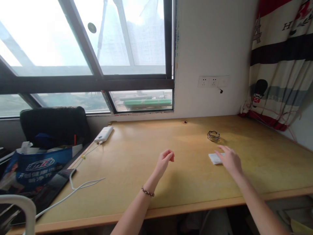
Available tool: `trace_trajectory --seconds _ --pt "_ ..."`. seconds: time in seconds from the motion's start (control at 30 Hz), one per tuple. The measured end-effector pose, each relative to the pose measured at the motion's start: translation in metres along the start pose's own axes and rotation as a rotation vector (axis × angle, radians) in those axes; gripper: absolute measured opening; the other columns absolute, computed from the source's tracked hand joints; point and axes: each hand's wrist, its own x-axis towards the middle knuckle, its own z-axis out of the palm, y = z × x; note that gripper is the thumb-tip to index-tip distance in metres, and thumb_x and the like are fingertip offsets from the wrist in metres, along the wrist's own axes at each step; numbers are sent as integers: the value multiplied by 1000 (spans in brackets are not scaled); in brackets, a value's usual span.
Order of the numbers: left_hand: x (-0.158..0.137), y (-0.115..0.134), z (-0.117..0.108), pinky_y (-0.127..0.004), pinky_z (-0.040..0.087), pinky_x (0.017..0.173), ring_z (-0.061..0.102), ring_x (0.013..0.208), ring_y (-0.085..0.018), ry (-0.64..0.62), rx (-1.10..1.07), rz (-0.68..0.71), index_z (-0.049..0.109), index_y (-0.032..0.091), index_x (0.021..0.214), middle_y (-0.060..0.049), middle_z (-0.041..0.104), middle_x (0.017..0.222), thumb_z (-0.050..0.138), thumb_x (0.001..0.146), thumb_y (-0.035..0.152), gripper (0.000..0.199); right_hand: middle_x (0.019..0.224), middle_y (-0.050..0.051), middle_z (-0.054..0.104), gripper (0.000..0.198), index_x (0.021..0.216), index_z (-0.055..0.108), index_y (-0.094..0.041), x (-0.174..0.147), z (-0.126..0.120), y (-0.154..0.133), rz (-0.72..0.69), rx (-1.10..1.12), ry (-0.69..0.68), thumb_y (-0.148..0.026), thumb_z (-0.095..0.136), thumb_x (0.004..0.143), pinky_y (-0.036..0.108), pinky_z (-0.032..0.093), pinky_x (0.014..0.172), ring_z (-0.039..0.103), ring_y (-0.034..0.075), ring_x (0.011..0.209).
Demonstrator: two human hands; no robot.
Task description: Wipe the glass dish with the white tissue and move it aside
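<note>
Desk (186, 182) wooden, under window (85, 49); right hand (230, 160) on tissue (215, 158).

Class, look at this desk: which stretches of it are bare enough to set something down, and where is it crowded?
Bare wood lies between the power bank and the glass ashtray, and right of the ashtray toward the curtain. The white cable crowds the left edge; the right hand covers the white tissue; the left hand hovers mid-desk.
</note>
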Motion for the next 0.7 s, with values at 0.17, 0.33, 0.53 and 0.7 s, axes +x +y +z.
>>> trace_trajectory --seconds 0.17,0.33,0.53,0.7 --pt "-57 53 44 -19 37 49 45 49 -7 -66 -166 56 47 15 68 3 47 52 48 81 33 22 73 4 62 10 72 62 -20 -67 -35 -138 -249 672 -221 -27 56 77 26 48 63 59 16 70" --pt "-105 97 69 -13 39 44 46 48 -3 27 -173 139 53 15 75 2 52 63 52 80 28 14 74 1 60 15 80 63 -21 -97 -74 -200 -396 786 -36 -8 58 74 21 47 59 58 11 66" --pt "-123 114 69 -9 41 44 48 48 -2 25 -82 231 56 17 78 2 54 64 50 82 21 8 73 1 59 20 80 62 -21 -106 -86 -210 -365 900 1 -4 60 71 20 48 53 58 11 62" --pt "-129 119 71 -8 42 44 49 48 -2 79 23 333 56 19 80 3 56 63 49 82 16 8 73 1 59 21 81 62 -21 -110 -90 -215 -362 941 14 -3 60 71 20 48 53 58 11 61"
